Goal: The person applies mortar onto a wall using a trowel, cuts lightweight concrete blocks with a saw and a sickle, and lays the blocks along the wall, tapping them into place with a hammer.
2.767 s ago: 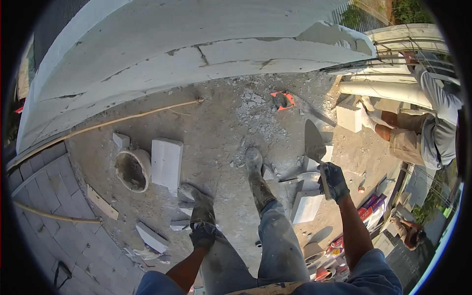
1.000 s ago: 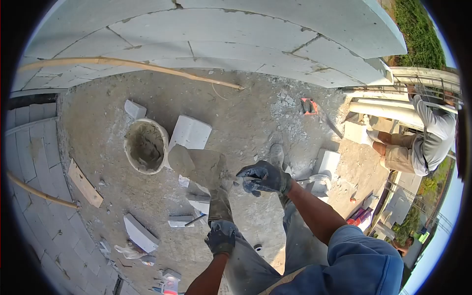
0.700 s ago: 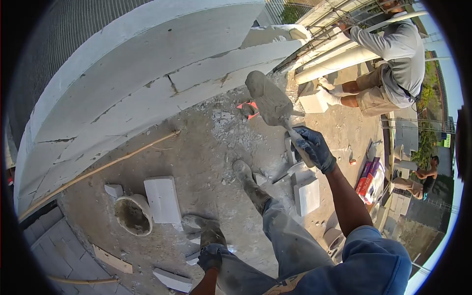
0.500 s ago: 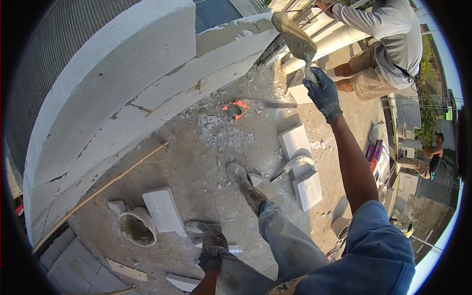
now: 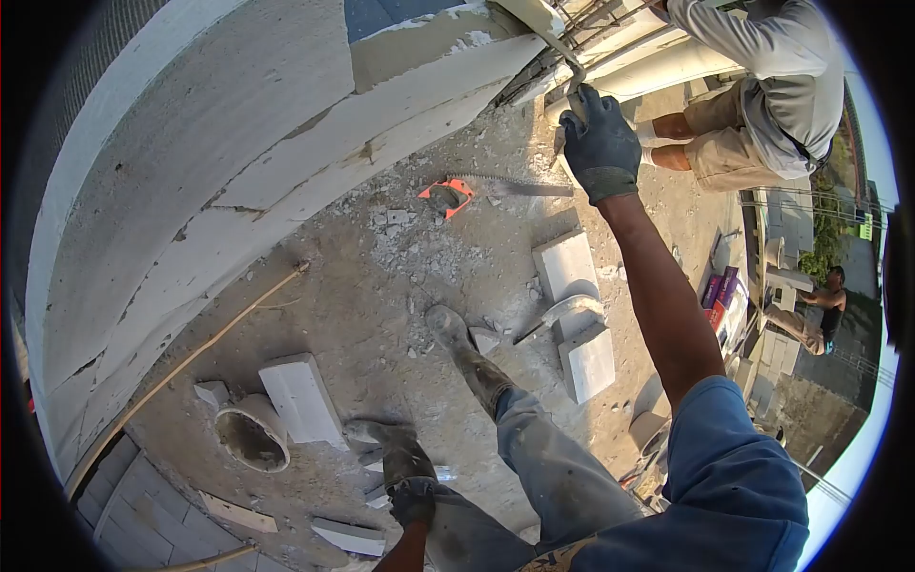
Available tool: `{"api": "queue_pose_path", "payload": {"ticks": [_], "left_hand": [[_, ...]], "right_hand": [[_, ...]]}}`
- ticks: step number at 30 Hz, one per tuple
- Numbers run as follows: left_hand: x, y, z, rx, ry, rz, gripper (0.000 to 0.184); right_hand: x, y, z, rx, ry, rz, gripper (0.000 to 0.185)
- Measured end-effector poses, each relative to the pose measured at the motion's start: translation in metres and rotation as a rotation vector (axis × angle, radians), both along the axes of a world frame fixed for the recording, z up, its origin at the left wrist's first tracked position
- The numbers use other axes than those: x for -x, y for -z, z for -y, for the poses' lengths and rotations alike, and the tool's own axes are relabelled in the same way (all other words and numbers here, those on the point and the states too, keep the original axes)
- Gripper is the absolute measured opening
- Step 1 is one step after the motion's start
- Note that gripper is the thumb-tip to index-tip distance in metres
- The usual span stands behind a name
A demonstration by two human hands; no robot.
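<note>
My right hand (image 5: 602, 143), in a dark work glove, grips a trowel (image 5: 536, 19) by its handle, arm stretched out. The trowel's blade shows nearly edge-on at the top of the view, by the far end of the pale block wall (image 5: 286, 157). Grey mortar (image 5: 419, 48) coats part of the wall's upper course. My left hand (image 5: 413, 500), gloved too, hangs low by my left leg and boot; its fingers are too dark and small to make out.
On the rubble-strewn floor lie a handsaw (image 5: 448, 197) with an orange handle, pale blocks (image 5: 567, 267), and a mortar bucket (image 5: 253, 434). A bamboo pole (image 5: 191, 377) runs along the wall's foot. A co-worker (image 5: 762, 124) bends at upper right; another person (image 5: 824, 310) is farther off.
My right hand has moved slightly left and up with the trowel. The blade has turned from broad face to nearly edge-on, closer to the wall end. The view has shifted a little.
</note>
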State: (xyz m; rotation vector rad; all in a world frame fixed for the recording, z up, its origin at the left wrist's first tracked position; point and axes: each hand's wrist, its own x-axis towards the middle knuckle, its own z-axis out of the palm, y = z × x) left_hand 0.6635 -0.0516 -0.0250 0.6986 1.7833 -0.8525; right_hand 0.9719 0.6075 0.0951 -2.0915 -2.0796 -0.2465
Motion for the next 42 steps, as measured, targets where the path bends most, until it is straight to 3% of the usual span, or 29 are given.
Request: {"api": "queue_pose_path", "payload": {"ticks": [7,9,12,17,19,25,27,30,34,38,42], "left_hand": [[0.004,0.0,0.012,-0.074,-0.062,0.011,0.085],[0.008,-0.001,0.011,-0.07,-0.061,-0.01,0.085],[0.016,-0.005,0.001,0.026,-0.054,0.004,0.084],[0.021,-0.012,-0.012,-0.02,-0.012,-0.001,0.085],[0.022,-0.003,0.0,-0.053,0.01,-0.002,0.086],[0.026,0.014,0.014,-0.087,0.086,0.02,0.084],[0.025,-0.002,-0.003,-0.077,0.118,0.03,0.082],[0.026,-0.005,-0.018,-0.048,0.011,-0.019,0.084],[0.026,0.001,-0.02,-0.035,0.082,0.016,0.083],[0.031,0.027,0.008,-0.014,0.121,0.058,0.083],[0.025,0.007,-0.015,-0.02,0.098,0.054,0.085]], "right_hand": [[0.083,0.009,0.033,0.044,0.012,0.039,0.045],[0.091,0.029,0.038,-0.006,-0.042,0.039,0.048],[0.091,0.065,0.04,-0.002,-0.057,-0.255,0.049],[0.064,0.122,0.061,-0.075,-0.184,-0.274,0.041],[0.049,0.122,0.081,-0.023,-0.193,-0.287,0.046],[0.036,0.053,0.084,0.024,-0.134,-0.307,0.053],[0.044,0.025,0.056,-0.106,-0.252,-0.124,0.049],[0.037,0.002,0.027,-0.048,-0.269,0.073,0.047],[-0.013,0.011,0.011,-0.013,-0.12,0.1,0.049],[-0.041,0.056,-0.012,-0.09,0.022,-0.177,0.049],[-0.028,0.117,-0.011,-0.111,0.087,-0.33,0.053]]}}
